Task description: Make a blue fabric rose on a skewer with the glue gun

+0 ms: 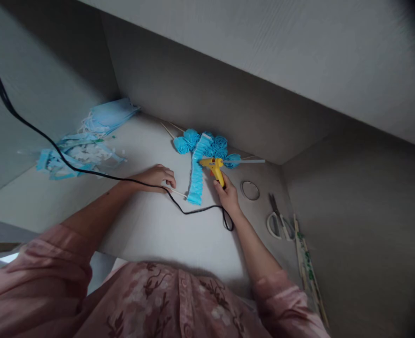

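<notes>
Yellow plastic glue gun (212,163), slim whitish rod (246,161) at rear: frame centre, right hand (228,195) gripping handle. Ruffled light-blue strip (196,180): centre, under nozzle. Thin pale stick (178,192): pinched in left hand (156,178), fingers curled.

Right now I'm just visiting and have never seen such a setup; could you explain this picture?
There's no machine here: these are a person's bare hands, seen from a camera worn on their head, looking forward and down. The left hand holds a thin stick reaching toward a crinkled blue strip. The right hand holds a yellow glue gun, its nozzle at the strip; whether they touch, I can't tell. On the pale surface, blue paper-like flowers lie behind. Off left are blue scraps and a light-blue stack; off right, scissors.
</notes>
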Tool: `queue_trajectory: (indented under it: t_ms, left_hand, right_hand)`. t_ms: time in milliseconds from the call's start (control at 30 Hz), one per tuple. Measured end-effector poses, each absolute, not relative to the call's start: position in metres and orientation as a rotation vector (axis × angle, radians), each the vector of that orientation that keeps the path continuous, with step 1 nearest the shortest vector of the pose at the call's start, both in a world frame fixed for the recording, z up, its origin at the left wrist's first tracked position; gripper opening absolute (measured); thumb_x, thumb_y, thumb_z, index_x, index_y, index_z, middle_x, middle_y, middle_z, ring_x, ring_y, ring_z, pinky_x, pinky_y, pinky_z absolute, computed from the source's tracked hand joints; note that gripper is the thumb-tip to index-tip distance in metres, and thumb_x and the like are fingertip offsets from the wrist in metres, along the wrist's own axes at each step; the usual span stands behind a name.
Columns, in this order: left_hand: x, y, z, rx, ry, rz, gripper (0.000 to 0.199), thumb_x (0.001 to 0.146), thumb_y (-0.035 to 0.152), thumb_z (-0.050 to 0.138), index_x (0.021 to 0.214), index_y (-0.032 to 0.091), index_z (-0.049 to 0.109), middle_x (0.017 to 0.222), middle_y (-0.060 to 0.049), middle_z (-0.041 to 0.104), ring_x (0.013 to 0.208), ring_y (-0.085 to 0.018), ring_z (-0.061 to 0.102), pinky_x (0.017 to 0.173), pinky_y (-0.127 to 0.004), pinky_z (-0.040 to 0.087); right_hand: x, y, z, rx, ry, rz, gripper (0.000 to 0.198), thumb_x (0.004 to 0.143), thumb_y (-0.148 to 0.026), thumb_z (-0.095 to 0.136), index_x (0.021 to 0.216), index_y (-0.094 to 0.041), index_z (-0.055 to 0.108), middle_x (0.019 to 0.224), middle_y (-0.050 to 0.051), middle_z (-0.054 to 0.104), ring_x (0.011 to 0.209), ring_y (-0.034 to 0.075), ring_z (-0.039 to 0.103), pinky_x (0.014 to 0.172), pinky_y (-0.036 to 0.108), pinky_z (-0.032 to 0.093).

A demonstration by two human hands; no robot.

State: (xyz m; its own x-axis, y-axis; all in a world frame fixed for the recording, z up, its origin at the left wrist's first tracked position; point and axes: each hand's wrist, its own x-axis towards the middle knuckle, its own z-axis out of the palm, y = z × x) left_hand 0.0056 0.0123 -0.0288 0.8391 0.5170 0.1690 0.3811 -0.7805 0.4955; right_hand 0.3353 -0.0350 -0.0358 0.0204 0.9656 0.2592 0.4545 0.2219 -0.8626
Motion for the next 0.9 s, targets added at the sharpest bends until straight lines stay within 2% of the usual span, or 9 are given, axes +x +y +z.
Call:
queue_trajectory:
  t_ms: [100,233,300,367,533,600,700,900]
  left_hand:
    - [0.005,0.012,-0.028,2.565,0.665,0.413,0.022,0.096,0.044,0.067,0.094,0.024,0.076,0.087,-0.001,0.073,0.082,-0.015,0.065,0.084,-0.027,0.039]
    - [0.005,0.012,-0.028,2.564,0.661,0.429,0.02,0.094,0.041,0.068,0.092,0.023,0.076,0.088,-0.001,0.073,0.08,-0.015,0.065,0.082,-0.027,0.039]
    - [0.005,0.012,-0.028,2.567,0.651,0.428,0.018,0.093,0.04,0.068,0.092,0.023,0.075,0.088,-0.001,0.073,0.08,-0.016,0.065,0.081,-0.027,0.04]
    - [0.005,0.012,-0.029,2.568,0.643,0.423,0.015,0.092,0.038,0.07,0.093,0.023,0.075,0.088,-0.001,0.073,0.081,-0.016,0.066,0.082,-0.027,0.04]
    - [0.004,0.014,-0.029,2.561,0.632,0.405,0.014,0.089,0.035,0.074,0.096,0.024,0.074,0.09,-0.001,0.074,0.083,-0.017,0.066,0.083,-0.028,0.039]
    - [0.004,0.013,-0.029,2.559,0.626,0.41,0.013,0.088,0.033,0.074,0.097,0.023,0.074,0.091,-0.001,0.074,0.082,-0.017,0.066,0.084,-0.028,0.039]
    - [0.004,0.013,-0.029,2.565,0.614,0.439,0.01,0.087,0.028,0.075,0.095,0.023,0.074,0.089,0.0,0.073,0.081,-0.016,0.066,0.082,-0.026,0.038]
    - [0.007,0.012,-0.029,2.593,0.6,0.46,0.003,0.088,0.02,0.072,0.09,0.021,0.074,0.088,0.0,0.074,0.083,-0.015,0.066,0.083,-0.025,0.038]
  right_hand:
    - [0.335,-0.034,-0.036,-1.38,-1.501,0.81,0.052,0.086,-0.051,0.066,0.129,-0.022,0.067,0.09,0.005,0.074,0.074,0.02,0.062,0.062,0.03,0.049]
    - [0.344,-0.032,-0.029,-1.242,-1.136,1.08,0.043,0.079,-0.061,0.073,0.098,-0.023,0.067,0.078,-0.001,0.067,0.05,0.01,0.043,0.044,0.024,0.032]
    - [0.354,-0.034,-0.021,-1.135,-1.019,1.137,0.049,0.076,-0.071,0.072,0.089,-0.024,0.065,0.072,-0.003,0.062,0.045,0.007,0.035,0.041,0.023,0.028]
    - [0.364,-0.037,-0.01,-1.036,-0.972,1.148,0.053,0.075,-0.077,0.069,0.089,-0.026,0.066,0.066,-0.006,0.053,0.044,0.007,0.027,0.041,0.023,0.03]
    - [0.38,-0.045,0.006,-0.906,-0.937,1.133,0.05,0.073,-0.078,0.072,0.087,-0.03,0.067,0.064,-0.008,0.042,0.045,0.007,0.014,0.041,0.023,0.027]
    - [0.38,-0.044,0.003,-0.946,-0.964,1.143,0.052,0.074,-0.079,0.071,0.082,-0.028,0.063,0.063,-0.008,0.042,0.044,0.007,0.016,0.041,0.024,0.027]
    - [0.373,-0.04,-0.009,-1.029,-0.976,1.179,0.055,0.076,-0.079,0.07,0.077,-0.026,0.057,0.062,-0.006,0.048,0.043,0.008,0.026,0.039,0.025,0.029]
    - [0.361,-0.036,-0.025,-1.006,-0.786,1.312,0.057,0.059,-0.066,0.091,0.083,-0.023,0.062,0.065,-0.007,0.062,0.045,0.003,0.042,0.041,0.018,0.033]
